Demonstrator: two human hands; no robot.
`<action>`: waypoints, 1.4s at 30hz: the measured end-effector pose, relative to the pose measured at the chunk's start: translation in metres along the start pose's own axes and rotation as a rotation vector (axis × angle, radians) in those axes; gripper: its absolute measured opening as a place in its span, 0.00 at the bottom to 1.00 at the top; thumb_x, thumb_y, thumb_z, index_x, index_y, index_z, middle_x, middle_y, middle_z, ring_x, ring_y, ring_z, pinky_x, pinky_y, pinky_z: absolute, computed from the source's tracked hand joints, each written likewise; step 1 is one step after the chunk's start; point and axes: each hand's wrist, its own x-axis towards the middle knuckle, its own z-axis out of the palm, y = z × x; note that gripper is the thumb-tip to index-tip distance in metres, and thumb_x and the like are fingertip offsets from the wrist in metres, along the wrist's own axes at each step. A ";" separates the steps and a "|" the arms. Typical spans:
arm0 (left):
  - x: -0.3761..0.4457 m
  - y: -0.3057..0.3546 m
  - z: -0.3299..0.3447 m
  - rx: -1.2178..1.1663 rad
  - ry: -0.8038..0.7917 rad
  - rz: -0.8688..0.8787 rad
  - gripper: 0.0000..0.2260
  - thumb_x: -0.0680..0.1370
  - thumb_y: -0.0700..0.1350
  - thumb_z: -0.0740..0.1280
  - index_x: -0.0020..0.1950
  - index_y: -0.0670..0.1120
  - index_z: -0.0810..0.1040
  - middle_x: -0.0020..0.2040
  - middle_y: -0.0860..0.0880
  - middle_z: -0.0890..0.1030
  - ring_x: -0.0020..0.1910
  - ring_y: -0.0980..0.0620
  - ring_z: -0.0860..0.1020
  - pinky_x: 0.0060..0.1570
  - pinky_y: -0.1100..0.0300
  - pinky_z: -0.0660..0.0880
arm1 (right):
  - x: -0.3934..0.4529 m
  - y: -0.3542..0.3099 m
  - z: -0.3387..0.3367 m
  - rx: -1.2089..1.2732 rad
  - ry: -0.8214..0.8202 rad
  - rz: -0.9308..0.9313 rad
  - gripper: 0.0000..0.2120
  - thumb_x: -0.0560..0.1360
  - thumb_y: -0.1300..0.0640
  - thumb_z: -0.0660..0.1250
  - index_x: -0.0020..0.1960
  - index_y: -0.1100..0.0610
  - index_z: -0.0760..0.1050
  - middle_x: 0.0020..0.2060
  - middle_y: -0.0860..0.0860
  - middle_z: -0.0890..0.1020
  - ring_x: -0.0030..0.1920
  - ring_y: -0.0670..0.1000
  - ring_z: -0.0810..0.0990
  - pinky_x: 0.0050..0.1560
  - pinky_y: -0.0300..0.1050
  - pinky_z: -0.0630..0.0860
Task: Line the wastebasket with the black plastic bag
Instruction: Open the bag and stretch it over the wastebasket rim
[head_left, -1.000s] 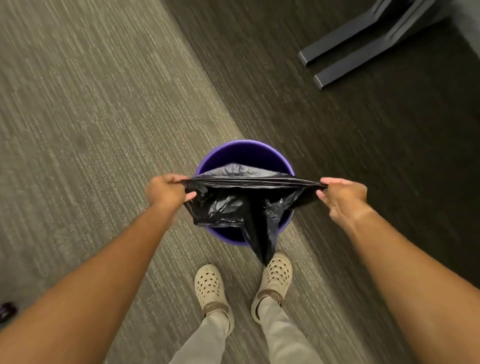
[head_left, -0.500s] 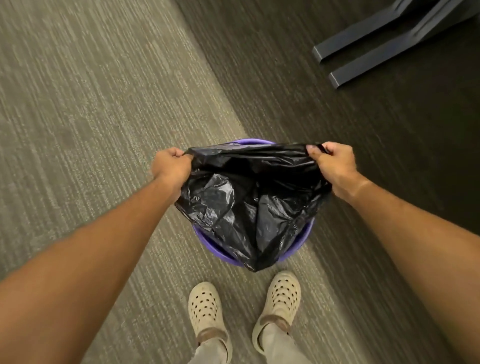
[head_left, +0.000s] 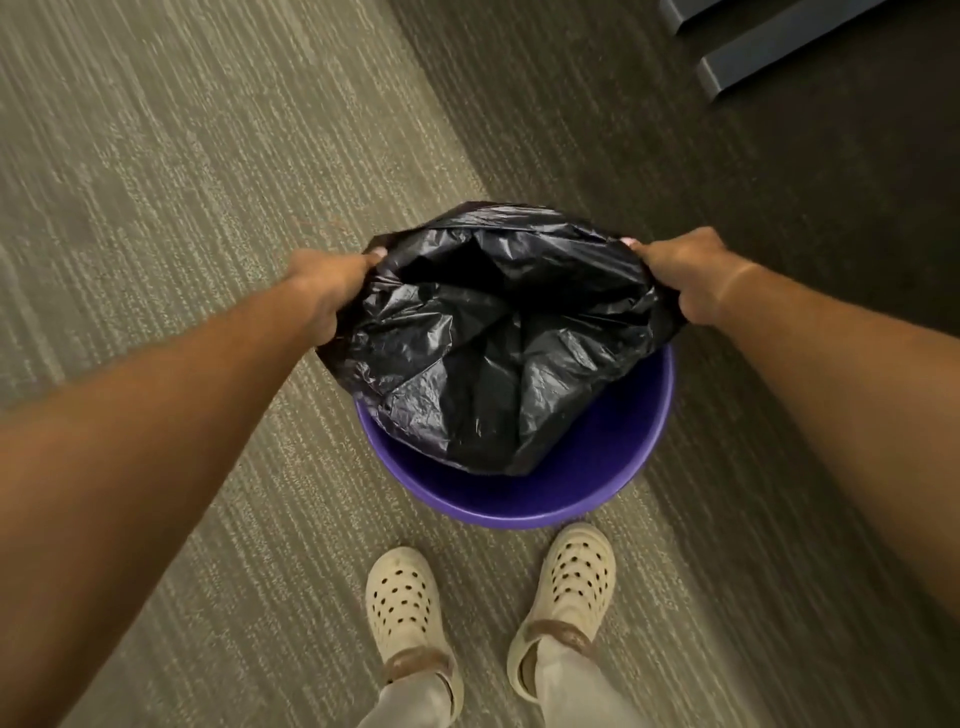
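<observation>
My cream clogs stand on the grey carpet, toes just short of the purple wastebasket. Its near rim and inner wall are bare. Above it I hold the black plastic bag, its mouth pulled wide, its crumpled body sagging down inside the basket toward the far side. My left hand is closed in a fist around the bag's left edge, thumb on top pinching the plastic. My right hand is likewise curled tight on the right edge, thumb pressed over the rim of the bag. Beyond, on the darker carpet, lie two grey furniture feet.
</observation>
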 end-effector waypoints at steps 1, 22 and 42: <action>0.000 -0.002 -0.002 0.015 0.001 -0.003 0.19 0.67 0.55 0.77 0.46 0.43 0.77 0.43 0.44 0.83 0.39 0.44 0.83 0.45 0.49 0.81 | -0.003 0.003 -0.001 -0.003 -0.009 0.017 0.22 0.69 0.49 0.75 0.57 0.60 0.76 0.49 0.56 0.82 0.45 0.55 0.83 0.47 0.52 0.82; -0.064 -0.072 -0.044 -0.126 -0.354 -0.021 0.18 0.70 0.50 0.73 0.57 0.46 0.77 0.51 0.49 0.85 0.46 0.52 0.84 0.39 0.58 0.77 | -0.058 0.084 -0.040 0.264 -0.264 0.123 0.12 0.69 0.47 0.74 0.48 0.48 0.76 0.38 0.46 0.81 0.38 0.46 0.76 0.39 0.44 0.72; -0.103 -0.124 -0.036 -0.156 -0.308 -0.233 0.11 0.75 0.28 0.61 0.54 0.40 0.74 0.57 0.37 0.77 0.48 0.47 0.78 0.37 0.59 0.77 | -0.110 0.147 -0.021 0.402 -0.220 0.277 0.13 0.73 0.75 0.60 0.44 0.59 0.76 0.46 0.56 0.82 0.48 0.53 0.81 0.38 0.42 0.79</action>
